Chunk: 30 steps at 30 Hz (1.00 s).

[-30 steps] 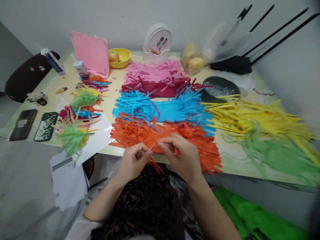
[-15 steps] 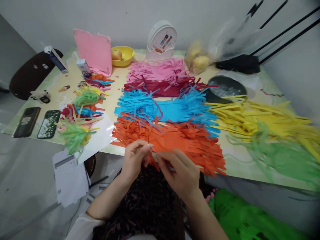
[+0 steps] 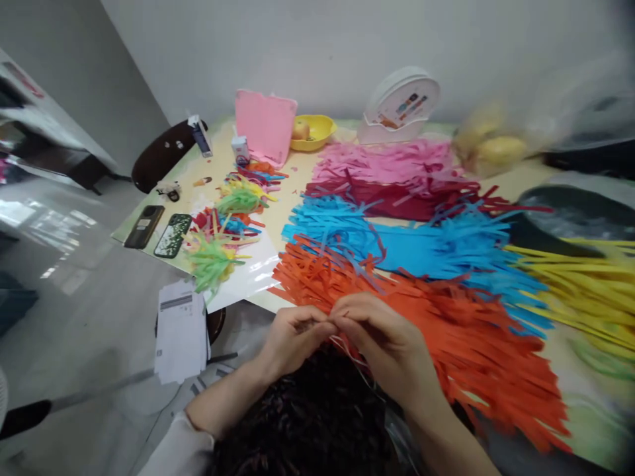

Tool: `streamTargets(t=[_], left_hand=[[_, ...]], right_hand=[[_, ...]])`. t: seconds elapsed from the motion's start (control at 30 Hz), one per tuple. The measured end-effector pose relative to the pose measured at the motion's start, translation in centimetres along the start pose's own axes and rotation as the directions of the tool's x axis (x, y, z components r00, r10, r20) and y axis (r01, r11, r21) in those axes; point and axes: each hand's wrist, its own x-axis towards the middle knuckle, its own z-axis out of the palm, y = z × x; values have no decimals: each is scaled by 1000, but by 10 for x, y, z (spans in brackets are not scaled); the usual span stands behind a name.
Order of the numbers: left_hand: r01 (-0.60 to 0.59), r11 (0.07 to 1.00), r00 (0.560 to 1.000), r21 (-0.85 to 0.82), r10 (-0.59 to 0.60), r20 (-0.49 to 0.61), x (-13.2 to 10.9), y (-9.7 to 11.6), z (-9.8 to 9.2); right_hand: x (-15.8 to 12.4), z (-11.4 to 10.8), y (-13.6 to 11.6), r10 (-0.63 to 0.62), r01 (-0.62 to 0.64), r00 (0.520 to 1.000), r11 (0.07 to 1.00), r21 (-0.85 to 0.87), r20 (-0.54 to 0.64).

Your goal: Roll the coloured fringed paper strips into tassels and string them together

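Note:
My left hand [image 3: 294,338] and my right hand [image 3: 384,340] meet fingertip to fingertip above my lap, at the near edge of the orange tissue paper. Both are closed in a pinch. A thin pale string [image 3: 353,356] trails down from my right fingers. Whatever lies between my left thumb and forefinger is too small to make out. Just beyond the hands spreads the orange fringed paper [image 3: 426,311], its ends cut into strips. Behind it lie sheets of blue fringed paper [image 3: 407,246], dark red fringed paper [image 3: 391,199] and pink fringed paper [image 3: 387,162].
Yellow paper strips [image 3: 590,277] and a dark plate [image 3: 550,225] lie to the right. At left are multicoloured tassels [image 3: 213,258], two phones [image 3: 172,236] and a drink carton [image 3: 241,151]. A pink tablet case [image 3: 265,125], yellow bowl [image 3: 322,135] and white fan-shaped box [image 3: 404,102] stand behind.
The view has swung left, so the table appears shifted right. My hands have come together, fingertips touching, and a pale string now shows below the right one.

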Motion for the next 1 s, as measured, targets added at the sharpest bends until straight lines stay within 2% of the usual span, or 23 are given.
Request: streamTargets(t=[0.03,0.07,0.1,0.13,0.2,0.23,0.27,0.33,0.4,0.47,0.57,0.67,0.77,0.87,1.0], left_hand=[[-94,972,994,216,103,-32,1,2,-16],[-169,876,976,451,214,-50,4,3,-34],[-192,719,947,668,315,-68,8,2,-54],[-154,533,936,832,348,-50,13,-1,-76],[-81,205,932,975,362,1,25,-11,-117],[-76,83,940,994,339,44,30,-17,-136],[-74,-12,943,997,324,74,35,-24,-152],[-84,-130,947,988,298,120,41,-36,-175],[-87,-181,949,980,283,137,45,-45,-189],[-100,-201,954,975,260,151,47,-50,-195],[-137,-229,950,964,246,193,52,-52,-198],[-181,-267,926,946,277,256,58,-50,-198],[-233,-281,901,931,297,316,64,-47,-202],[-319,-225,886,921,274,374,72,-48,-209],[-356,-152,899,922,213,383,82,-53,-217]], right_hand=[[6,4,-1,53,-54,998,996,76,17],[13,8,-1,106,-110,994,984,142,38],[22,11,1,149,-159,987,969,187,63],[33,15,3,170,-184,982,961,205,86],[58,25,11,145,-162,982,975,150,121],[71,32,16,119,-131,984,988,84,135],[85,39,20,93,-94,984,996,-2,153],[112,56,27,68,-21,974,977,-213,216],[136,74,32,99,33,951,909,-415,293],[159,90,38,148,57,933,839,-541,328],[189,110,53,189,46,933,781,-623,305],[211,126,72,235,27,931,719,-695,279],[223,140,86,267,30,922,673,-739,281],[225,149,93,266,63,914,652,-756,305],[220,153,96,253,100,909,639,-762,331]])
